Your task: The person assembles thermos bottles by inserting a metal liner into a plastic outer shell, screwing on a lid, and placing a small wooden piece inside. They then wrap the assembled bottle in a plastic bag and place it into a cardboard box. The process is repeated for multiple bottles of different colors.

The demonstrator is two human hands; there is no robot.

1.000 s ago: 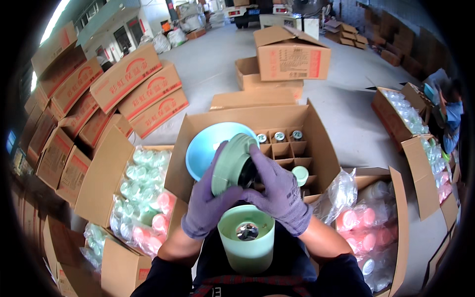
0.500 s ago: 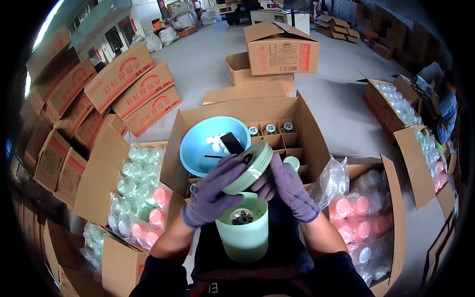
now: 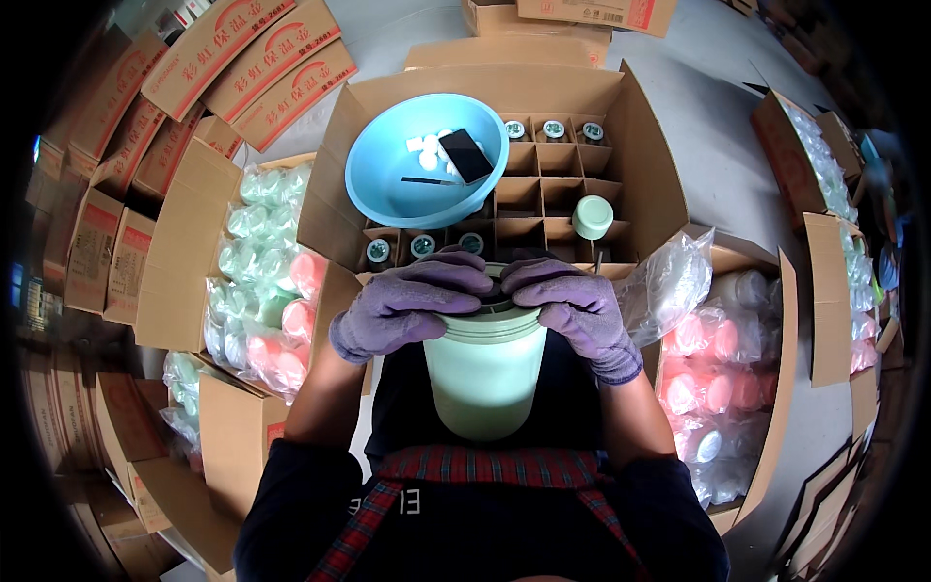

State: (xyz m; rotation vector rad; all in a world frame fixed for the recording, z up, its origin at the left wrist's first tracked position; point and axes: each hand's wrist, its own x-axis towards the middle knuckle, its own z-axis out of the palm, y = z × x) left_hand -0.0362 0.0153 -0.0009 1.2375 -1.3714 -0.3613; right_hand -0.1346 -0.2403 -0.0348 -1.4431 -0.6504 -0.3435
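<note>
- Plaid trim (image 3: pixel 495 466) crosses the dark clothing (image 3: pixel 446 543) at the near side, with light lettering partly cut off
- Pale green container (image 3: pixel 485 383), right in front of the body: its base points toward the person and its rim away, so its long axis runs out from the lap between the forearms
- Ribbed green collar (image 3: pixel 490 328) sits at the container's far end, its dark middle partly covered by fingers
- Left hand (image 3: pixel 398 306) and right hand (image 3: pixel 572 306), both in purple gloves, grip the collar from opposite sides, fingers curled over its top; neither is clearly nearer, as the collar lies between them
- Divided carton (image 3: pixel 659 179) just beyond: bottles (image 3: pixel 379 252) with green-marked round tops line its near edge, and more stand along its far edge
- Green cup (image 3: pixel 593 217) lies toward the carton's near right corner
- Blue basin (image 3: pixel 369 184) over the carton's left edge, holding white pieces (image 3: pixel 429 153) and a black phone-like slab (image 3: pixel 465 157)
- Open boxes of plastic-wrapped green pieces (image 3: pixel 262 238) and pink pieces (image 3: pixel 713 388) flank the carton
- Stacked cartons (image 3: pixel 281 97) at far left carry red arcs and large red print
</note>
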